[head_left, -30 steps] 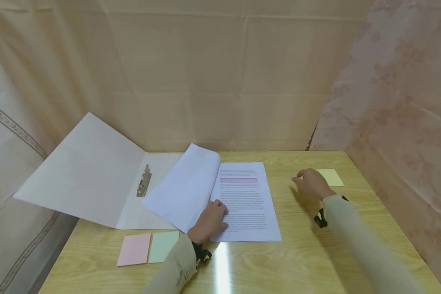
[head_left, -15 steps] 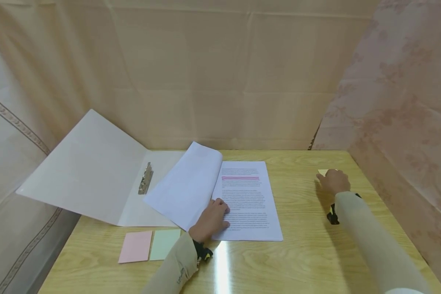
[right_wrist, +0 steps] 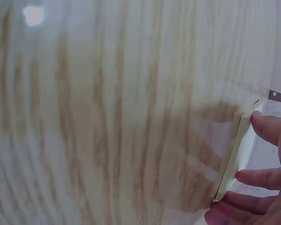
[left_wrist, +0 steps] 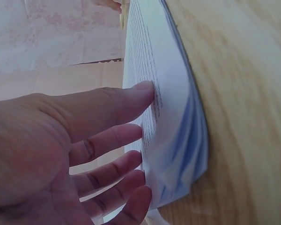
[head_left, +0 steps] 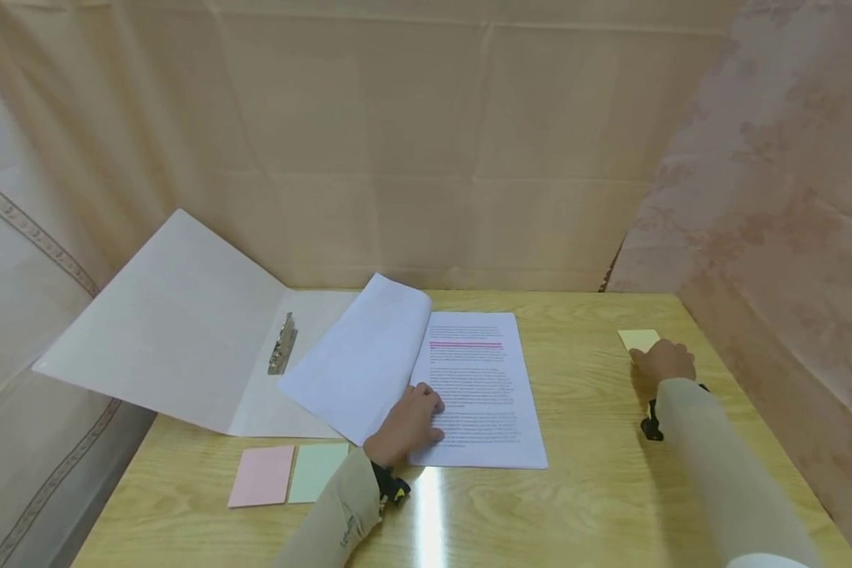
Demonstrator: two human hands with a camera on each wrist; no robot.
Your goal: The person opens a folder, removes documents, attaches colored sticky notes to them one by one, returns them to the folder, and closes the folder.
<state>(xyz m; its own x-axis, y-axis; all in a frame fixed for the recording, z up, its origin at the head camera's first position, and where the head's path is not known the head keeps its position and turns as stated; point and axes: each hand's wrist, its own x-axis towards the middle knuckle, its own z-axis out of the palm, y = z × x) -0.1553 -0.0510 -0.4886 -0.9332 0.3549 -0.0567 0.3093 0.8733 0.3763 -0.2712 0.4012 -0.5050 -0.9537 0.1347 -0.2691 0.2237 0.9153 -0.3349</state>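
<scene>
My left hand (head_left: 406, 424) rests on a stack of printed paper (head_left: 479, 394), its fingertips near the fold of the pages turned over to the left (head_left: 365, 359). In the left wrist view the thumb and loosely bent fingers touch the printed face, and the sheet edges fan out below. Two pink lines (head_left: 465, 345) mark the top page's text. Far to the right, my right hand (head_left: 666, 363) is at a yellow sticky-note pad (head_left: 637, 339) lying on the table. Its thumb and fingertips touch the pad (right_wrist: 234, 152), spread along it, in the right wrist view.
An open white binder (head_left: 163, 331) with a metal clip (head_left: 282, 345) stands at the left, one cover raised. Pink (head_left: 261, 476) and green (head_left: 318, 472) sticky-note pads lie in front of it. Cloth hangs (head_left: 426, 150) behind the wooden table (head_left: 582, 505) and at its sides.
My right hand has moved right to the yellow pad, covered most of it, then drawn back toward its near corner. The left hand stays on the paper. The head view shifts slightly.
</scene>
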